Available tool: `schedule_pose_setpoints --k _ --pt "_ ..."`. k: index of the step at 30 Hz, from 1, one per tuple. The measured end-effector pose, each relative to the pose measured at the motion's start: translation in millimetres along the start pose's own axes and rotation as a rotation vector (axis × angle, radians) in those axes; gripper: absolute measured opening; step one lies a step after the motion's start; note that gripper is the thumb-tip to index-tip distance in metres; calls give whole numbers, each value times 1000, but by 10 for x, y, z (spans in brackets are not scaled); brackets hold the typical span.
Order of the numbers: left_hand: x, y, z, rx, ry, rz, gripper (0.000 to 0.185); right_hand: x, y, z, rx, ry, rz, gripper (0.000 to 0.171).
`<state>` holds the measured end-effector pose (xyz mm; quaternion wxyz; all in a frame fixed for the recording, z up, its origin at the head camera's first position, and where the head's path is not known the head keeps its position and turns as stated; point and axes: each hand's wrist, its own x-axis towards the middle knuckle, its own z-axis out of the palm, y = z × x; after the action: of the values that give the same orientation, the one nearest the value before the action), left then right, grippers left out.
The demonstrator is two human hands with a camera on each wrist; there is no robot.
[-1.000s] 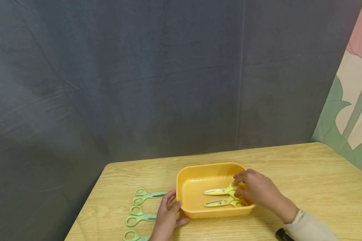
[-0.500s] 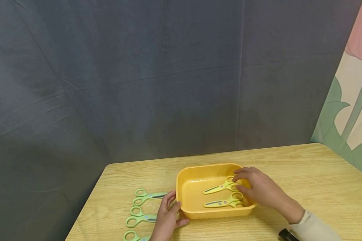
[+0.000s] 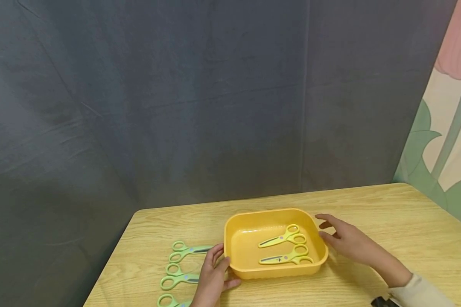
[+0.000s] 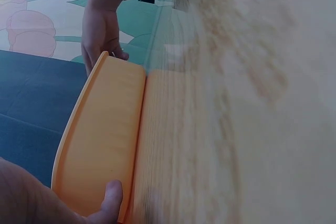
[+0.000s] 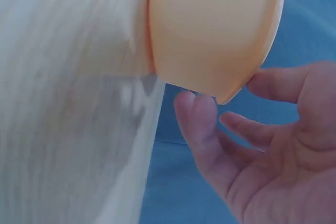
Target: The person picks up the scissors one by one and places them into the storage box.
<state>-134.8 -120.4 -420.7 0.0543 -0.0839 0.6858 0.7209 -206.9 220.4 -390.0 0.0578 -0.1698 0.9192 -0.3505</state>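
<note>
An orange-yellow tray (image 3: 269,212) sits mid-table, its outer wall (image 4: 105,140) filling the left wrist view and its rounded end (image 5: 210,30) the right wrist view. Two yellow-green scissors lie inside it, one further back (image 3: 282,238) and one nearer (image 3: 286,257). My left hand (image 3: 220,265) rests against the tray's near-left corner, fingers along the left wall and thumb (image 4: 107,203) on the front wall. My right hand (image 3: 327,228) hovers just off the tray's right end, fingers (image 5: 202,124) spread and holding nothing.
Three green scissors lie in a row on the wooden table left of the tray: (image 3: 190,248), (image 3: 178,278), (image 3: 169,300). A grey cloth backdrop hangs behind the table. The table's left edge (image 3: 111,260) is close to the scissors.
My right hand let go of the further scissors, which now lie flat in the tray, and drew out to the right past the tray's rim. The left hand stayed put.
</note>
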Motion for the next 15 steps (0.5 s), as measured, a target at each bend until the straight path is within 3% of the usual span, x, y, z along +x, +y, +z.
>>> schedule_pose_setpoints --k 8,15 --pt "15 -1 -12 8 -8 -10 52 -41 86 19 406 -172 92 71" --pt "11 4 -11 9 -8 0 51 -45 56 -21 434 -188 106 72"
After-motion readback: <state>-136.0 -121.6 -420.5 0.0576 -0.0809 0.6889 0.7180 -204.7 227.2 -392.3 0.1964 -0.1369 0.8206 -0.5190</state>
